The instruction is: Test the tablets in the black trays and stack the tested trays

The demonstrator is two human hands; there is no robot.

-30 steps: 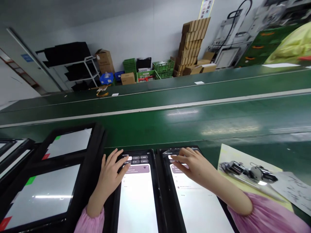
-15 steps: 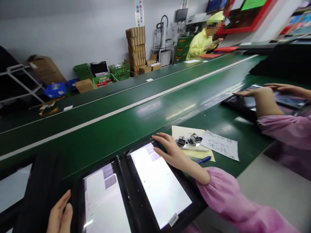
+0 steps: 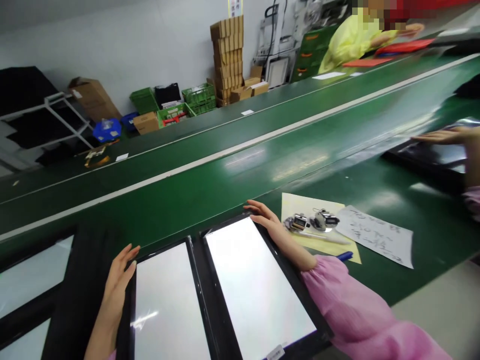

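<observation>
Two tablets with lit, blank white screens lie side by side in black trays or cases, the left tablet (image 3: 168, 305) and the right tablet (image 3: 258, 285). My left hand (image 3: 120, 275) is at the upper left edge of the left tablet, fingers stretched out and thumb near the frame. At the upper right corner of the right tablet, my right hand (image 3: 268, 222) rests with fingers apart, some over the black border. Neither hand grips anything. A label (image 3: 275, 353) sits at the right tablet's lower edge.
Two tally counters (image 3: 300, 222) lie on yellow paper (image 3: 292, 202), beside a handwritten sheet (image 3: 378, 235) and a blue pen (image 3: 345, 256). More screens (image 3: 33, 275) are at left. Another person's hand (image 3: 442, 136) is over a device at right. A green conveyor (image 3: 210, 182) runs behind.
Both screens went from showing pale purple graphics to plain white. My left hand moved up along the left tablet's edge. My right hand shifted to the right tablet's corner. The view turned.
</observation>
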